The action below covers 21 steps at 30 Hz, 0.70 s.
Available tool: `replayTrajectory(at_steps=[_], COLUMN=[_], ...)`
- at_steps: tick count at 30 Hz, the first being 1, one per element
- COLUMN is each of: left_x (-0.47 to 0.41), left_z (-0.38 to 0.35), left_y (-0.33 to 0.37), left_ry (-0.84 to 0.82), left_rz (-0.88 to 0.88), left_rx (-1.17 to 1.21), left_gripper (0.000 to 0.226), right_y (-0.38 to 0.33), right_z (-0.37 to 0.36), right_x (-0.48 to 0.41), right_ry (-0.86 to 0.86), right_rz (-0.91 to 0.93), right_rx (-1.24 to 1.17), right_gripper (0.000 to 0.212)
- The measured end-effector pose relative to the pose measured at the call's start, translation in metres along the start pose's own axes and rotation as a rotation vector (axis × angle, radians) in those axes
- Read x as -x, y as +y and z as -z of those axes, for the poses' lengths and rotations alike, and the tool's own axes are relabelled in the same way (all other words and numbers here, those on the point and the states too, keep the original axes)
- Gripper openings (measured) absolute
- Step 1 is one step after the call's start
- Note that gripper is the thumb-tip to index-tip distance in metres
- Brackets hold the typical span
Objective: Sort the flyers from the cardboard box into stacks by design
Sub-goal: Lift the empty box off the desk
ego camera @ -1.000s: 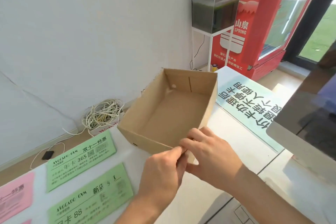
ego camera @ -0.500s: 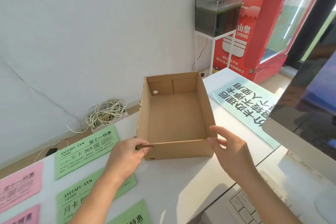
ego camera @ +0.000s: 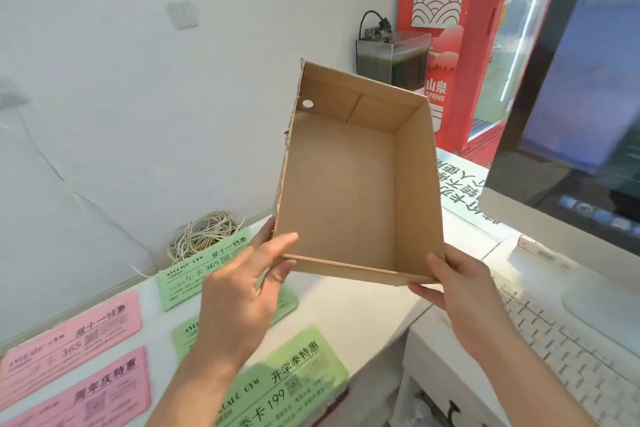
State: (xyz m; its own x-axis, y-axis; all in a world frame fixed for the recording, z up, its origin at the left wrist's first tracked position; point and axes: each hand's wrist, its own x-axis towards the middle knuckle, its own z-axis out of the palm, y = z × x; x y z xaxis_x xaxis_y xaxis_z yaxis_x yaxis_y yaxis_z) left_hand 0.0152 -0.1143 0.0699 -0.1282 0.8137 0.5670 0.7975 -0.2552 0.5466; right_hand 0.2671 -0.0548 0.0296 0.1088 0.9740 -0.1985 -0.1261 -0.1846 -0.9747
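Observation:
An open brown cardboard box (ego camera: 346,191) is lifted off the white counter (ego camera: 346,308) and tilted toward me, showing a bare inside. My left hand (ego camera: 239,288) grips its near left corner, thumb inside the rim. My right hand (ego camera: 457,291) holds the near right corner from below and outside. Flyers lie flat on the counter at the left: green ones (ego camera: 194,270) (ego camera: 294,381) and pink ones (ego camera: 72,336) (ego camera: 86,392). My left forearm covers part of a middle green flyer (ego camera: 287,302).
A monitor (ego camera: 575,107) stands at the right above a white keyboard (ego camera: 561,350). A teal sign (ego camera: 457,191) lies on the counter behind the box. A coil of cable (ego camera: 204,236) sits by the wall; a small tank (ego camera: 391,59) and red cooler (ego camera: 464,45) stand beyond.
The box has risen off the counter and tipped toward me. My hands moved from its near rim to a firm hold on both near corners.

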Motion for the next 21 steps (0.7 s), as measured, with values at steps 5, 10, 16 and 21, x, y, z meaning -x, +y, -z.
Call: replayTrajectory(at_steps=[5,10,16,21], left_x=[0.074,0.149,0.235,0.31], left_z=[0.05,0.082,0.115,0.14], left_y=[0.019,0.033,0.062,0.099], left_ry=[-0.089,-0.316,-0.523,-0.558], left_rz=[0.258,0.335,0.427,0.5], left_rx=[0.424,0.311,0.352,0.268], left_gripper=[0.046,0.05,0.038,0.053], right_y=[0.018,0.012,-0.01,-0.005], right_z=[0.0,0.031,0.069,0.097], right_x=[0.117,0.228,0.335,0.402], right_ry=[0.13,0.166,0.103,0.14], right_rz=[0.05,0.126,0.206,0.176], right_rx=[0.01,0.216,0.667,0.795], right_gripper=[0.031,0.036,0.03,0.014])
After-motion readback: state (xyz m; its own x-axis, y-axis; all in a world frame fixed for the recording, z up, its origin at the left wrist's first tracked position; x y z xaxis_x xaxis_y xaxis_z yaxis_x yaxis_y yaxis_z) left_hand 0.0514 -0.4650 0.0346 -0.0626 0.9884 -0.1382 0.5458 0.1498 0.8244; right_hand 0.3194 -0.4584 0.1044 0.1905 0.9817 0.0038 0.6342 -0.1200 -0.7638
